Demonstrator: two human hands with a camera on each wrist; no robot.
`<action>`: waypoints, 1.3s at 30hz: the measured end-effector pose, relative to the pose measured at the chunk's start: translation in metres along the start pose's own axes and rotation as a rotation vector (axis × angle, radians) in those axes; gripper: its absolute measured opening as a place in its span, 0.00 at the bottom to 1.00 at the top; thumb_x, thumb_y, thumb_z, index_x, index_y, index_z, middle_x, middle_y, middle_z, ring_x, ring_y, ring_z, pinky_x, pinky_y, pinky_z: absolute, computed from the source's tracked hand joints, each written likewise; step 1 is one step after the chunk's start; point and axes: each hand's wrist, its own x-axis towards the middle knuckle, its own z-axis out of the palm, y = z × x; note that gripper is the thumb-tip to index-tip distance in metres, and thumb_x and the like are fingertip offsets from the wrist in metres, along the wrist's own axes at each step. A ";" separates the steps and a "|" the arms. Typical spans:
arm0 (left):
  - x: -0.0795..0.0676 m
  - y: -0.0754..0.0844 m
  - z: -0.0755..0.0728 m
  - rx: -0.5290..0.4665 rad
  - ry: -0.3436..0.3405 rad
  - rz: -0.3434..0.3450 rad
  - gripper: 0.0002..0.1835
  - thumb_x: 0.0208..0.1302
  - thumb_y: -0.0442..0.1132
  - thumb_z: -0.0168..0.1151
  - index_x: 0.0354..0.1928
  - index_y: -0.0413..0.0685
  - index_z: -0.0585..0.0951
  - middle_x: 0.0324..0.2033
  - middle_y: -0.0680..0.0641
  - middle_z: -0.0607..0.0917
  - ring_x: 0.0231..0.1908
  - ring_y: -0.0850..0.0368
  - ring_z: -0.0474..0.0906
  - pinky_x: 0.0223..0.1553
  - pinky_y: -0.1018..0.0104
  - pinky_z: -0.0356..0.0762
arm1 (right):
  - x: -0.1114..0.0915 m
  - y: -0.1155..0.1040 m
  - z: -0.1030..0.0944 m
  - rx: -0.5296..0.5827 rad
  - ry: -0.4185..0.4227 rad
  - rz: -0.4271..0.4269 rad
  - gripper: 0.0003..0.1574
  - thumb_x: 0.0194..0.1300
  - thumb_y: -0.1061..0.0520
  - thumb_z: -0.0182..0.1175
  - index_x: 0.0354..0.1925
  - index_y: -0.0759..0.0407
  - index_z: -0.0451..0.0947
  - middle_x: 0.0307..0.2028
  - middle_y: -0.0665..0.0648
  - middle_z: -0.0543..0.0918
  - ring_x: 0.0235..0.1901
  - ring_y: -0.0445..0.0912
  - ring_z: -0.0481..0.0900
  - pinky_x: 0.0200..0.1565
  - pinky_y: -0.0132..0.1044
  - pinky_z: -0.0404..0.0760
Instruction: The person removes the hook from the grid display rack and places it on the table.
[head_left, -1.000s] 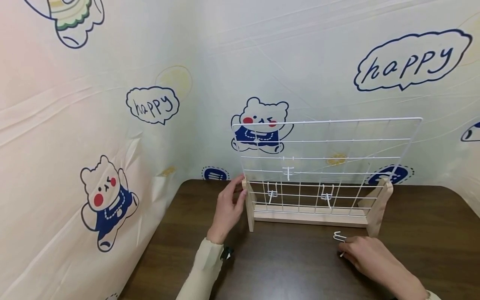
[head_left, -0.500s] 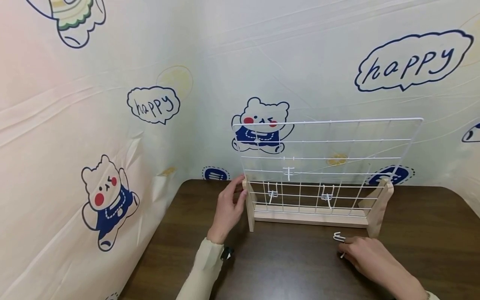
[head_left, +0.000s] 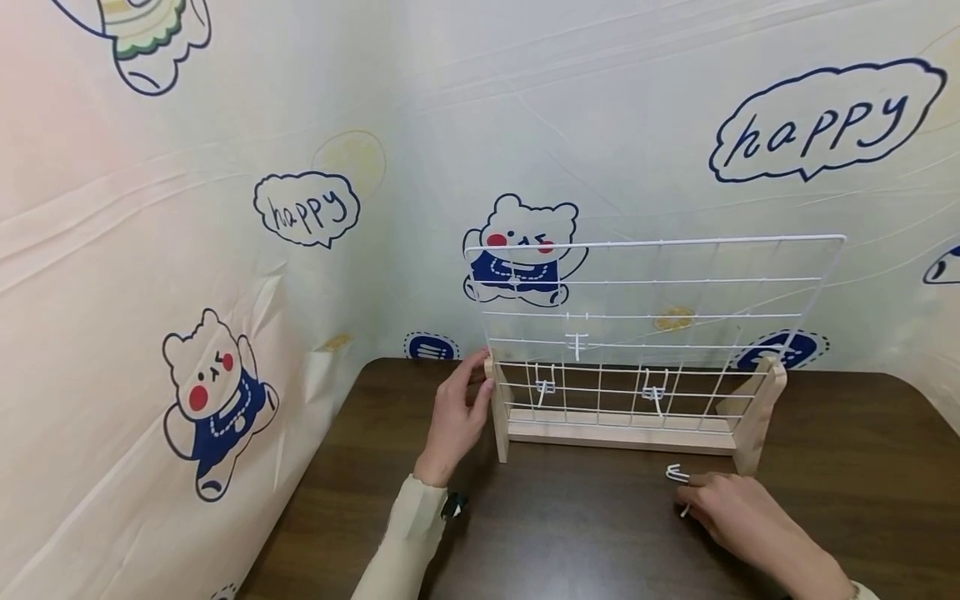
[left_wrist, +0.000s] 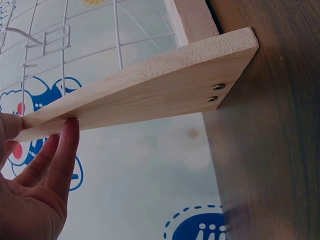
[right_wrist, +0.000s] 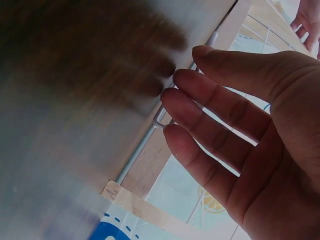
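A white wire grid rack stands upright in a pale wooden base. My left hand grips the upper end of its left side panel; the left wrist view shows the thumb on the panel's edge and fingertips against its outer face. My right hand pinches a white wire hook low over the table, in front of the base's right end. In the right wrist view the hook lies at the thumb and fingertips, which cover its middle. The hook's forked end points left, away from the hand.
Three similar white hooks hang on the grid: one higher up, one at lower left and one at lower right. The dark wooden table ends at a printed cloth backdrop behind and to the left.
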 end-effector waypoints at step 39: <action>0.001 0.001 0.000 -0.011 0.008 0.018 0.24 0.78 0.39 0.59 0.72 0.50 0.73 0.61 0.42 0.85 0.54 0.46 0.87 0.49 0.52 0.90 | 0.005 -0.002 -0.009 0.010 0.148 -0.046 0.19 0.45 0.56 0.82 0.36 0.46 0.86 0.29 0.42 0.85 0.21 0.42 0.81 0.19 0.36 0.73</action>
